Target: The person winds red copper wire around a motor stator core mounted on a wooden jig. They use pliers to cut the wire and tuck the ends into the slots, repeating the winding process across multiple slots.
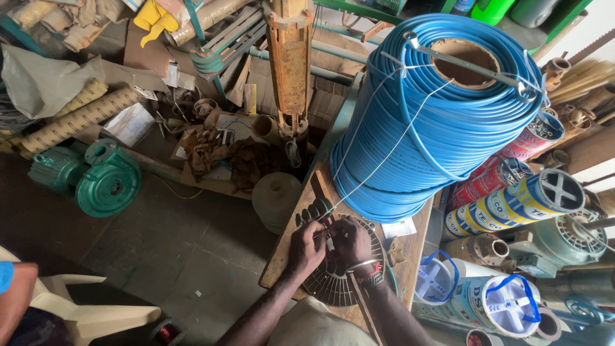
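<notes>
My left hand (306, 247) and my right hand (349, 242) are close together over a round slotted metal motor core (333, 285) lying on a wooden bench (285, 256). Both hands pinch a thin pale wire (384, 150) that runs up to a tall coil of blue cable (442, 122) standing at the bench's far end. A small piece sits between the fingers; I cannot tell what it is. My right wrist wears bracelets.
Green pump housings (96, 176) sit on the floor at left, with rolled hoses and cardboard clutter beyond. Wire spools (512, 198) and white reels (506, 301) lie at right. A white plastic chair (96, 314) and another person's arm (13, 295) are at bottom left.
</notes>
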The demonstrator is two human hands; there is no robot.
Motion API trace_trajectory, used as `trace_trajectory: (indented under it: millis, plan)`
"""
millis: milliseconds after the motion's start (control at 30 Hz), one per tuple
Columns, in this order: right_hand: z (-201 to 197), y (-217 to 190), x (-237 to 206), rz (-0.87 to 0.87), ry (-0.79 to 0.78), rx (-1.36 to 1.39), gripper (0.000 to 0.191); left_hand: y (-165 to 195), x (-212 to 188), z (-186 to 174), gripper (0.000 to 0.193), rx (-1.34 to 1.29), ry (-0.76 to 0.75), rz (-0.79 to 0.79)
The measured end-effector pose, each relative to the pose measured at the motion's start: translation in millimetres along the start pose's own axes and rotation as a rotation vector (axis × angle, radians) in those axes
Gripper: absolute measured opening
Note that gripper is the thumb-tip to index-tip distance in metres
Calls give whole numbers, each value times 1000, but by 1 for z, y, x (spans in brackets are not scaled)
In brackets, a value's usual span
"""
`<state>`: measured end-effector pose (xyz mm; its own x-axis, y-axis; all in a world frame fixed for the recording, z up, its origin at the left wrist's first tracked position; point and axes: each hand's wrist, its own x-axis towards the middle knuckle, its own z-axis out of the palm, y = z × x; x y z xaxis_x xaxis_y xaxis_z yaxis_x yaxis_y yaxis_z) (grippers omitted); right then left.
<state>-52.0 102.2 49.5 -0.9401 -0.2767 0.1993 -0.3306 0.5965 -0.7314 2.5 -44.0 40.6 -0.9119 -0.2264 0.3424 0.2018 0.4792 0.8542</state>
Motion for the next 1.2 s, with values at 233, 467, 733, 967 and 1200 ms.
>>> trace_trajectory:
  millis: [233,467,733,967,1200]
  plan:
    - [-6,17,16,-148,-290,97,16,2,0,-3,11,23,-37,-17]
    - [-15,5,29,-187,-397,-63,21,3,5,-4,12,14,-44,25]
    - [-16,12,10,-8,-181,82,15,6,2,-4,7,45,-74,-115]
    - [-16,18,3,-20,-58,82,18,-3,-1,3,15,13,-61,-111]
    - [-18,18,3,90,-42,20,10,-34,0,18,24,82,-45,-141]
